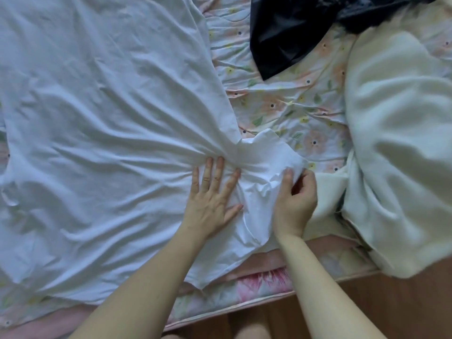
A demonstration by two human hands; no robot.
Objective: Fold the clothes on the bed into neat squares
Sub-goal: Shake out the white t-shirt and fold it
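A large white garment [102,113] lies spread and wrinkled over the left and middle of the bed, its folds gathering toward a bunched part near the front edge. My left hand [212,199] lies flat with straight fingers, pressing on the cloth just left of that bunch. My right hand [294,204] pinches the bunched white fabric [266,157] between thumb and curled fingers, lifting it slightly.
A floral bedsheet [288,101] shows to the right of the garment. A dark navy garment [293,33] lies at the back right. A cream blanket [401,143] is heaped on the right. Wooden floor [367,307] runs along the bed's front edge.
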